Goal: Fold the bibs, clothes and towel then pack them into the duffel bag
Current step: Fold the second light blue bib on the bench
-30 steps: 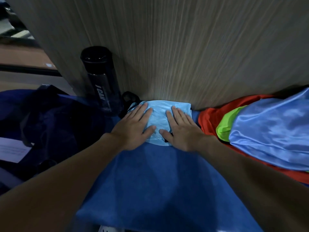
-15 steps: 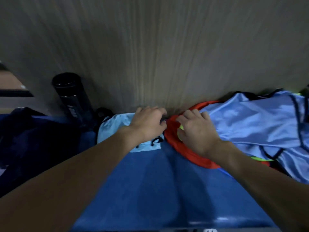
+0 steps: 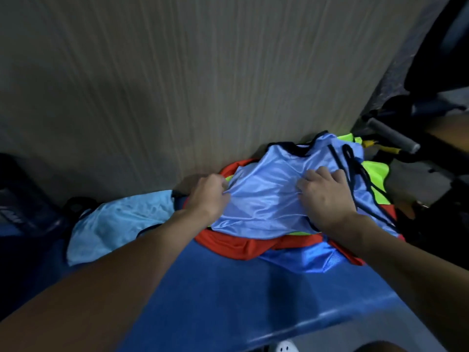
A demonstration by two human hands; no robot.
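A shiny light-blue bib with black trim lies on top of a pile against the wooden wall. My left hand pinches its left edge, the fabric bunching at my fingers. On the bib's right part, my right hand has its curled fingers gripping the cloth. Under it lie a red garment, a neon-yellow bib and a darker blue bib. A folded pale-blue bib rests to the left. All lie on a blue towel.
A black bottle stands at the far left, with the dark navy bag below it. A grey-handled tool and dark clutter sit at the right. The wooden panel rises right behind the pile.
Both hands left the folded pale-blue bib and moved right onto the pile. They now grip the shiny light-blue bib, and my view has swung to the right.
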